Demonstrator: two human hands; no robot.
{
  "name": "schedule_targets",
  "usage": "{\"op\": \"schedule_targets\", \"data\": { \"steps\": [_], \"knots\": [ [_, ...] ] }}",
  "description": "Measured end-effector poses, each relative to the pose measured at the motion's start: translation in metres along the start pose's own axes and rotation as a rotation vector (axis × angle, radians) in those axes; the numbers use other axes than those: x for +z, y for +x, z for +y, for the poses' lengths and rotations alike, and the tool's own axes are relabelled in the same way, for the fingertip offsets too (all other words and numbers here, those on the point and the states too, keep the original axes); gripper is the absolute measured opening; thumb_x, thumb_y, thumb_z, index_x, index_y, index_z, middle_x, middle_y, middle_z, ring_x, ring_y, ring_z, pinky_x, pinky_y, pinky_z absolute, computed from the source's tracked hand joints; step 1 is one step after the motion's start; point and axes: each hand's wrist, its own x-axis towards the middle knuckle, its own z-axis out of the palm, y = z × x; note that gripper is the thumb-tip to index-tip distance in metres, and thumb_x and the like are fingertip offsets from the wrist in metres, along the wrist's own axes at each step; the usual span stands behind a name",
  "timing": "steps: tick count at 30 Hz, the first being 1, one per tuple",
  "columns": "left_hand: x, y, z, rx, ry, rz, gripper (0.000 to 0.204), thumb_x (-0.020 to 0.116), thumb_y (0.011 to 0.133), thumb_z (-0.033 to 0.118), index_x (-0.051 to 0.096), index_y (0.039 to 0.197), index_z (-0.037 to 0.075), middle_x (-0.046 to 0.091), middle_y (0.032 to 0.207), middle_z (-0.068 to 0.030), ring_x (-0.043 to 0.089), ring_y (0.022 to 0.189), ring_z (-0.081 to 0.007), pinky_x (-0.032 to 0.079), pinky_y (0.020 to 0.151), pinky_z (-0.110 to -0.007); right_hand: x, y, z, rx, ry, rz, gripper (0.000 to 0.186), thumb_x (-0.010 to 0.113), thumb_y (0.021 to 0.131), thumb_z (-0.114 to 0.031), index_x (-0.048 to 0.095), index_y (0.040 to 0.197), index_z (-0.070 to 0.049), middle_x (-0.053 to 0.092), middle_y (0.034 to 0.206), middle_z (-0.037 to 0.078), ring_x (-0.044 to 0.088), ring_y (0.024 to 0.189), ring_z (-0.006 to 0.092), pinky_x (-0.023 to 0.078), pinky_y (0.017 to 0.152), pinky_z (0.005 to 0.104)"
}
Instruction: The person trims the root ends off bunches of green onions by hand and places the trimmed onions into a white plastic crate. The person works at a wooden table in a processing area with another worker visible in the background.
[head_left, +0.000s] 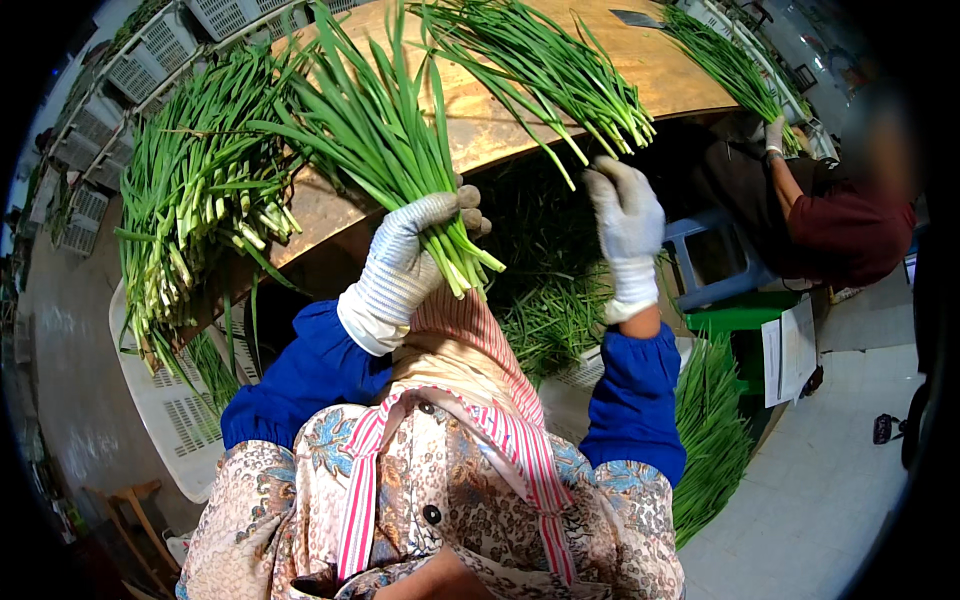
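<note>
My left hand (pixel 408 245), in a pale glove, is closed round a bunch of garlic chives (pixel 385 120). The long green leaves point up and away over the table, while the paler cut ends stick out below the fist. My gloved right hand (pixel 628 225) is raised at the table's near edge with nothing visible in it, its fingers loosely stretched. Just beyond its fingertips lies another bunch of garlic chives (pixel 560 75), stem ends toward me. A large heap of garlic chives (pixel 215 165) rests at the left, its pale ends hanging over the edge.
Before me stands a wooden table (pixel 690 75). Loose green leaves (pixel 550 310) lie below its edge. White crates (pixel 165 420) stand at left, a blue stool (pixel 715 255) and green chives (pixel 710 440) at right. A co-worker (pixel 850 220) sits at the right, one gloved hand on chives.
</note>
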Motion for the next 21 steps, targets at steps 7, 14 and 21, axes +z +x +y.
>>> {"op": "schedule_targets", "data": {
  "steps": [7,14,21],
  "knots": [
    [0.022,-0.007,0.014,0.049,0.062,-0.041,0.032,0.062,0.08,0.002,0.051,0.11,0.002,0.059,0.093,-0.01,0.062,0.078,-0.0231,0.051,0.084,-0.044,0.028,-0.02,0.007,-0.2,-0.279,-0.37,0.009,0.059,0.082,-0.023,0.057,0.088,-0.016,0.062,0.076,0.009,0.062,0.071,0.0315,0.05,0.058,0.0429],
    [-0.002,0.005,0.001,0.041,0.015,0.008,0.032,0.061,0.081,0.01,0.056,0.109,-0.006,0.063,0.092,-0.0159,0.063,0.084,-0.0296,0.055,0.072,-0.047,-0.02,-0.004,0.023,-0.005,-0.157,-0.351,0.019,0.061,0.081,-0.031,0.067,0.091,-0.017,0.063,0.087,0.01,0.061,0.082,0.0313,0.05,0.071,0.0415],
    [-0.005,0.012,0.0,0.011,-0.047,-0.185,0.037,0.061,0.08,0.004,0.05,0.113,-0.008,0.06,0.101,-0.0148,0.061,0.091,-0.0256,0.049,0.089,-0.043,0.04,0.03,0.001,0.306,0.014,-0.323,0.024,0.059,0.085,-0.031,0.066,0.094,-0.01,0.066,0.081,0.016,0.064,0.078,0.0318,0.05,0.068,0.0391]
  ]
}}
